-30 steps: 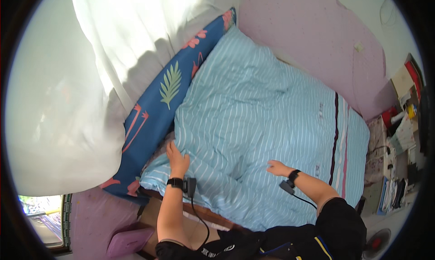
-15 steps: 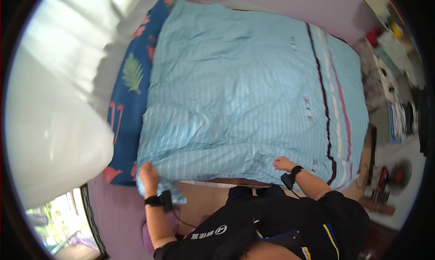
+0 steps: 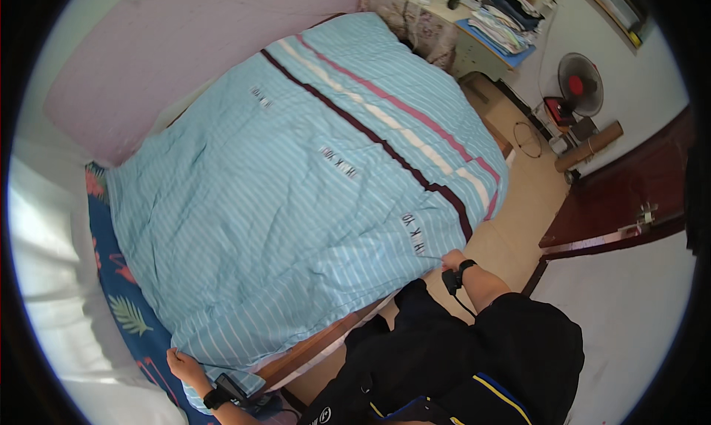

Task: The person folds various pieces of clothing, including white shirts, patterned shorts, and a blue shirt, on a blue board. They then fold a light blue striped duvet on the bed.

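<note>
A light-blue striped quilt (image 3: 244, 195) lies spread over a bed, with dark, white and pink stripes across its far right part. My left hand (image 3: 185, 369) is closed on the quilt's near left corner, beside the dark blue flamingo-and-leaf sheet (image 3: 129, 315). Farther right, my right hand (image 3: 453, 260) pinches the quilt's near edge, close to the dark stripe's end. Between my hands that edge hangs along the wooden bed frame (image 3: 326, 341). Both wrists wear black bands with a small device.
White curtains (image 3: 55, 277) hang along the left, and a pink wall (image 3: 185, 47) rises behind the bed. Folded clothes (image 3: 503, 25) lie on a desk at the far right. A fan (image 3: 580, 84) stands past the bed's foot, near a dark red door (image 3: 629, 192).
My view has turned right, so the fan and door show more fully. My right hand has gone from the quilt's top to its near edge; my left stays at the corner.
</note>
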{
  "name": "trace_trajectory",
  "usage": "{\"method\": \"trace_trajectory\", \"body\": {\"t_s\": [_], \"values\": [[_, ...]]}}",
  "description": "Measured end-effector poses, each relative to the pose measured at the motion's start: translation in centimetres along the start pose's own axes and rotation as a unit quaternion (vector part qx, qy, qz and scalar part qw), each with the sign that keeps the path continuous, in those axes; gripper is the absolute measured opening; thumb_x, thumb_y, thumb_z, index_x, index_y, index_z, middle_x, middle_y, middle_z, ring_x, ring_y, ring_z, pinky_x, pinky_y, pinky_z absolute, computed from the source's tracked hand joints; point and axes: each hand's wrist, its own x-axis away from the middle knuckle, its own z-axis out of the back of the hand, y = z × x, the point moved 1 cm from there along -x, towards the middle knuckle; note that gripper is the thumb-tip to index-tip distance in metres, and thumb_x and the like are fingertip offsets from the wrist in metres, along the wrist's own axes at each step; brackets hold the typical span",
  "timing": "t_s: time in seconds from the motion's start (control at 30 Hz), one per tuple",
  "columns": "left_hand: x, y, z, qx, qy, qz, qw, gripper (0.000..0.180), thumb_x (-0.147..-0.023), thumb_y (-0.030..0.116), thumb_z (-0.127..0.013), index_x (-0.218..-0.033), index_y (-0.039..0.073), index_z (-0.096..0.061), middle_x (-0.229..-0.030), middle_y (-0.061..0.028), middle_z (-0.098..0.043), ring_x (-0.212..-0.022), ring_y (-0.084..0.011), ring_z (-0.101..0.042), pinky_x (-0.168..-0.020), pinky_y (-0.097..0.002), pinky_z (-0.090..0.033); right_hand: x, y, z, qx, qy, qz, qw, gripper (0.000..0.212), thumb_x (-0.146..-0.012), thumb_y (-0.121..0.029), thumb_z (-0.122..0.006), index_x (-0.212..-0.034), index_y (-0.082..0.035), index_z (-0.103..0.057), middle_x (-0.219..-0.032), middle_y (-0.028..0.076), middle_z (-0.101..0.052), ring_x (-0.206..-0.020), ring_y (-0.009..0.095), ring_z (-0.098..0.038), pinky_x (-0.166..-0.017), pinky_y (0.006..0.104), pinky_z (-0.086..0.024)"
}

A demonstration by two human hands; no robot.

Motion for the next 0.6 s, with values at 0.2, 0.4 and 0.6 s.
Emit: {"method": "trace_trajectory", "body": {"t_s": [0.2,0.4,0.6], "values": [[0.4,11.1,-11.3,-0.165,-0.01,-0.097,0.981,0.029,-0.069,0.017,-0.061,-0.093,0.002,-0.054,-0.092,-0.0146,-0.055,-0.091,-0.033,-0.05,-0.079,-0.0422,-0.039,-2.5,3.4,10.5,-0.244,0.157,-0.03,0.956,0.036,-0.077,-0.026,-0.056,-0.091,0.007,-0.052,-0.074,0.014,-0.052,-0.062,0.025,-0.055,-0.054,0.0382,-0.046],[11.0,25.4,-20.2,-0.011,-0.312,-0.221,0.924,0.045,-0.061,0.028,-0.072,-0.095,0.004,-0.055,-0.098,-0.0139,-0.056,-0.094,-0.0333,-0.05,-0.08,-0.0442,-0.038,-10.9,-0.2,18.6,-0.495,0.179,0.005,0.85,0.055,-0.075,-0.049,-0.058,-0.09,0.003,-0.056,-0.083,0.009,-0.06,-0.076,0.023,-0.057,-0.059,0.0383,-0.043],[14.7,30.7,-17.6,0.012,-0.399,-0.201,0.894,0.037,-0.067,0.03,-0.069,-0.091,0.004,-0.058,-0.093,-0.0155,-0.058,-0.093,-0.0341,-0.051,-0.081,-0.042,-0.039,-18.4,-10.6,21.8,-0.419,0.155,0.162,0.88,0.034,-0.075,-0.032,-0.052,-0.079,0.001,-0.057,-0.073,0.009,-0.057,-0.063,0.021,-0.053,-0.054,0.0366,-0.04]]}}
